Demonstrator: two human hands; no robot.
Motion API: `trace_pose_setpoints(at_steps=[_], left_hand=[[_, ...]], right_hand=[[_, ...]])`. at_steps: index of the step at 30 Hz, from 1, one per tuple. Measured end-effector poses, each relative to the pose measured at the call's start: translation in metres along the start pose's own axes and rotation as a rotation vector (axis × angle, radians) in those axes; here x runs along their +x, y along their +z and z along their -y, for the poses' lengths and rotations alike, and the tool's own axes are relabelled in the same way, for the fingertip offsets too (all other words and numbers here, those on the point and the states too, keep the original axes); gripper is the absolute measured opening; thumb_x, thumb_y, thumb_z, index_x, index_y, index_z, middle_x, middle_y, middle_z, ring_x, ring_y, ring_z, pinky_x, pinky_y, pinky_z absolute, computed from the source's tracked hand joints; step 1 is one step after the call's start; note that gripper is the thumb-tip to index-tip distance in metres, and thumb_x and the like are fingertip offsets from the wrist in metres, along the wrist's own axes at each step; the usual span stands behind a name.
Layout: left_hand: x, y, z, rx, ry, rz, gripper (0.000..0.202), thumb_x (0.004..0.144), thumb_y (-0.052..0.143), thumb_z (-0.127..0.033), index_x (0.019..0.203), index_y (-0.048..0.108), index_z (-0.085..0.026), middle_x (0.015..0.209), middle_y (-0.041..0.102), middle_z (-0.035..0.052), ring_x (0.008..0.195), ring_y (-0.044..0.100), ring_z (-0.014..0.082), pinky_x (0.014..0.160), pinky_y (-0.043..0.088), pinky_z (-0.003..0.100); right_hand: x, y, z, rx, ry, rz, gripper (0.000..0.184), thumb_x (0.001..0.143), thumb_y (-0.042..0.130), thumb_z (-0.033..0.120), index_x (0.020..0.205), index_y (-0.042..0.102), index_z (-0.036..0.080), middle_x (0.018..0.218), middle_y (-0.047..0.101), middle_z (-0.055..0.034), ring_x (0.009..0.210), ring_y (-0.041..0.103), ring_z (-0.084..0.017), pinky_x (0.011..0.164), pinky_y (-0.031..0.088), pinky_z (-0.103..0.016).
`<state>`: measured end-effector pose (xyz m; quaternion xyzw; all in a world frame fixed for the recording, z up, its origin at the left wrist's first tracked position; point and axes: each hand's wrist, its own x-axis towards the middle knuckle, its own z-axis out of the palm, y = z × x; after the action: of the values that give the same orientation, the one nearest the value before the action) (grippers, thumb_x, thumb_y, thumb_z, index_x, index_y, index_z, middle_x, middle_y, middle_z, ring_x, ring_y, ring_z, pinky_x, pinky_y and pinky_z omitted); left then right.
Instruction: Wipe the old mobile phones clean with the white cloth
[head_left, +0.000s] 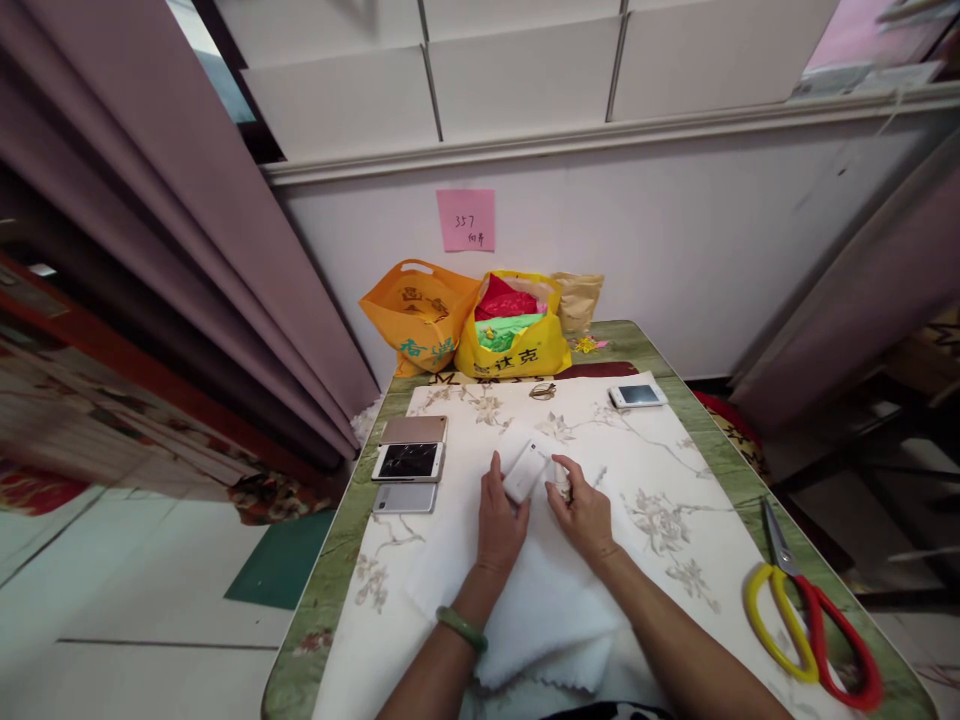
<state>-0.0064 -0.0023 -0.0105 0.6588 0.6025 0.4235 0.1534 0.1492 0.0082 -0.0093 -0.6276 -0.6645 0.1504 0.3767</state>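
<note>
White phone (529,470) lies back-up on the white cloth (551,610), toward its far end. Our left hand (501,515) has the near corner between thumb and fingers; our right hand (583,508) is curled just beside it, can't tell if it's pinching cloth or something small. Risk: if we tug the loose cloth, the slick phone could skate out of a light hold. Three other phones (409,461) left of cloth, scissors (784,560) right; a wide right-side swing could snag them.
</note>
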Motion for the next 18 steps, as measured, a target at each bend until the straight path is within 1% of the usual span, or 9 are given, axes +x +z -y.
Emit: trace_pose_setpoints(at_steps=[4,6,9,14,18], left_hand=[[0.0002,0.0004,0.0012,-0.013,0.01,0.001,0.086,0.079,0.058,-0.016,0.151,0.011,-0.022,0.117,0.05,0.0123,0.109,0.052,0.025,0.092,0.046,0.04],[-0.0001,0.0009,0.0022,-0.019,0.014,0.001,0.086,0.079,0.058,-0.016,0.15,0.012,-0.021,0.116,0.05,0.0124,0.11,0.052,0.0255,0.092,0.046,0.041],[-0.0008,0.0021,0.0039,-0.017,0.017,-0.011,0.08,0.078,0.058,-0.015,0.148,0.019,-0.019,0.116,0.049,0.0132,0.11,0.051,0.0263,0.093,0.046,0.042],[-0.0014,0.0037,0.0054,-0.008,0.021,-0.023,0.072,0.077,0.059,-0.016,0.141,0.027,-0.016,0.118,0.049,0.0144,0.111,0.051,0.0262,0.093,0.046,0.042],[-0.0013,0.0033,0.0043,-0.013,-0.003,-0.043,0.064,0.076,0.06,-0.016,0.134,0.034,-0.016,0.115,0.051,0.0134,0.108,0.054,0.0251,0.093,0.047,0.04]], right_hand=[[0.0005,0.0007,-0.0001,-0.004,0.012,-0.023,0.05,0.09,0.045,0.044,0.134,0.048,0.021,0.063,0.063,0.0034,0.049,0.058,-0.014,0.053,0.039,-0.023],[0.0011,0.0009,-0.0005,-0.002,0.034,-0.018,0.05,0.09,0.045,0.044,0.134,0.048,0.02,0.062,0.063,0.0032,0.049,0.058,-0.015,0.053,0.038,-0.023],[0.0018,0.001,-0.0006,0.001,0.054,0.023,0.046,0.089,0.045,0.043,0.129,0.051,0.021,0.057,0.061,0.0046,0.049,0.059,-0.016,0.052,0.038,-0.024],[0.004,0.0,0.0009,-0.029,0.06,0.055,0.05,0.09,0.045,0.043,0.136,0.044,0.024,0.06,0.062,0.0044,0.051,0.059,-0.017,0.052,0.036,-0.024],[0.0061,0.0002,-0.001,-0.025,0.092,0.067,0.047,0.09,0.043,0.044,0.131,0.048,0.022,0.06,0.063,0.0029,0.054,0.061,-0.019,0.052,0.037,-0.025]])
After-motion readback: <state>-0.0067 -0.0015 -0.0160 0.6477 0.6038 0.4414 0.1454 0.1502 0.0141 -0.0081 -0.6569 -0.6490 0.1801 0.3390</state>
